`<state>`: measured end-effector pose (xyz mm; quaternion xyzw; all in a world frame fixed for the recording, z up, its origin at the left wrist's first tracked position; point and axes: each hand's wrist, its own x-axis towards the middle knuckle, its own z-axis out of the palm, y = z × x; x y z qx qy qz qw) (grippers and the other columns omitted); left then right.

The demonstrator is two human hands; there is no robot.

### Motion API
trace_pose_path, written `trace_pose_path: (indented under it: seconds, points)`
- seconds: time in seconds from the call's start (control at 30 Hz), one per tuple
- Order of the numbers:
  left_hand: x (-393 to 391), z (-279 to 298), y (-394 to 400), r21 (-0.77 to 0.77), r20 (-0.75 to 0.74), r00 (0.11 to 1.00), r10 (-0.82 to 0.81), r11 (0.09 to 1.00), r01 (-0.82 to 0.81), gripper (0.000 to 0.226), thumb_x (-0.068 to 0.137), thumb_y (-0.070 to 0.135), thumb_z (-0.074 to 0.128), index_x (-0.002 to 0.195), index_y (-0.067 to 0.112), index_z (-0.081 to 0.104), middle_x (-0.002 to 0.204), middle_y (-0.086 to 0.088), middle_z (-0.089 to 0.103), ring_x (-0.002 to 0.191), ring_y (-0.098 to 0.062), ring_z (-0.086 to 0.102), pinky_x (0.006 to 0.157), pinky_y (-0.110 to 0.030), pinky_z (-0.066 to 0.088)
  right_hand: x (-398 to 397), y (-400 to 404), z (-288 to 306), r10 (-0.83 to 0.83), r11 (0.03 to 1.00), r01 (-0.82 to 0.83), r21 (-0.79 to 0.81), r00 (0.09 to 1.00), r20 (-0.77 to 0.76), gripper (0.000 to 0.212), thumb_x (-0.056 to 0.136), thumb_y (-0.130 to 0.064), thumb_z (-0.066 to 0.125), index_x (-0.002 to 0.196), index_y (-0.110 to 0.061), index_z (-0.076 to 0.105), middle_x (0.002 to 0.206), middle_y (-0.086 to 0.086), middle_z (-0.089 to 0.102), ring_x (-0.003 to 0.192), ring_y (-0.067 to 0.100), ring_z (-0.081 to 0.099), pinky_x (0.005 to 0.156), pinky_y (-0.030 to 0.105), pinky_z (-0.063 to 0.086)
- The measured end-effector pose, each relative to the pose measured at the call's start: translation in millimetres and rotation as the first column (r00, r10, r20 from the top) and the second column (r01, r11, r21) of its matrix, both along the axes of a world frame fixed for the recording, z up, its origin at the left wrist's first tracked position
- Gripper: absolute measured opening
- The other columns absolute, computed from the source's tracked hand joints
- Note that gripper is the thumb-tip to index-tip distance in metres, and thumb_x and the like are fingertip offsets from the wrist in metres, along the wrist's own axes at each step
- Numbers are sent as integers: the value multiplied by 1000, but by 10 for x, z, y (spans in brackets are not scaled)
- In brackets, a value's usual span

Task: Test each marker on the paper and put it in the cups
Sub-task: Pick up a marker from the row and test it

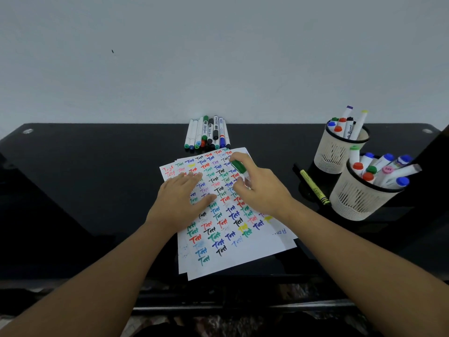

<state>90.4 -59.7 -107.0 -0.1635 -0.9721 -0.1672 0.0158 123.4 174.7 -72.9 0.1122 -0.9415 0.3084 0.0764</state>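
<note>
White paper (252, 249) covered in coloured "Test" words lies mid-table. My left hand (181, 199) lies flat on it with fingers spread. My right hand (258, 188) holds a green-capped marker (238, 166) over the sheet's upper right part; its writing end is hidden by the fingers. A row of several markers (207, 133) lies at the table's back edge by the wall. Two beige mesh cups stand at the right: the far cup (332, 154) and the near cup (357, 203), both holding several markers.
A yellow highlighter (314, 187) lies on the black glass table (97, 178) just left of the near cup. A grey wall rises directly behind the table. The table's front edge runs below the paper, with a lower shelf beneath.
</note>
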Motion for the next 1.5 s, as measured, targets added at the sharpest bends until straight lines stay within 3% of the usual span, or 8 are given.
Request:
trace_pose_path:
  seconds: [0.2, 0.5, 0.7, 0.8, 0.93, 1.03, 1.2, 1.5]
  points:
    - [-1, -9, -12, -17, -39, 999, 26, 1000, -27, 93, 83, 89, 34, 158, 34, 31, 165, 4, 29, 154, -19, 18, 126, -46, 10, 55, 102, 9, -57, 996, 58, -69, 998, 12, 43, 100, -24, 48, 133, -46, 34, 59, 14, 54, 43, 15, 38, 43, 37, 33]
    - [-38, -54, -37, -9, -49, 998, 28, 1000, -28, 92, 83, 90, 36, 156, 34, 37, 163, 3, 34, 153, -19, 23, 126, -47, 14, -16, 380, -16, -233, 963, 236, -131, 972, 38, 56, 109, -17, 37, 160, -40, 25, 89, 2, 65, 71, 16, 60, 64, 41, 49]
    - [-51, -57, -33, -21, -63, 998, 20, 1000, -22, 89, 84, 87, 35, 154, 32, 40, 161, 3, 37, 150, -18, 29, 125, -46, 18, 37, 429, -10, -246, 934, 270, -235, 961, 127, 31, 107, -18, 43, 128, -32, 61, 105, 2, 70, 73, 15, 60, 62, 32, 51]
    - [-74, -88, -46, -14, -71, 997, 23, 1000, -24, 91, 83, 90, 29, 152, 32, 45, 160, 3, 40, 149, -18, 32, 124, -48, 22, 22, 416, 49, -202, 901, 254, -352, 963, 180, 43, 100, -9, 55, 136, -32, 52, 116, -2, 67, 96, 16, 67, 88, 39, 57]
    - [-98, -108, -54, -4, -60, 998, 28, 1000, -28, 91, 83, 90, 28, 150, 32, 48, 159, 3, 41, 149, -18, 32, 123, -48, 23, -12, 465, 199, -270, 891, 281, -355, 959, 82, 41, 92, -18, 78, 120, -27, 49, 100, 1, 68, 86, 14, 67, 73, 27, 57]
    - [-101, -113, -56, -10, -67, 998, 24, 1000, -24, 91, 82, 89, 27, 149, 31, 49, 159, 3, 42, 148, -18, 33, 123, -48, 24, -9, 474, 411, -342, 856, 328, -401, 939, 38, 19, 103, -39, 63, 109, -24, 52, 87, 3, 69, 71, 20, 69, 63, 27, 53]
    - [-91, -113, -68, -12, -64, 998, 6, 1000, -7, 97, 79, 95, 23, 150, 33, 47, 160, 1, 40, 149, -19, 32, 123, -48, 22, -26, 514, 741, -469, 876, 440, -198, 873, -135, 32, 109, -42, 48, 89, -18, 56, 72, -9, 55, 63, 7, 50, 55, 23, 34]
    - [-63, -55, -53, -46, 3, 1000, -30, 999, 30, 101, 75, 98, 28, 154, 37, 40, 165, 1, 29, 154, -20, 19, 125, -48, 14, -33, 1031, 1279, -571, 821, 551, -151, 783, -247, 25, 102, -37, 58, 115, -16, 56, 92, -4, 71, 86, 20, 66, 78, 41, 54]
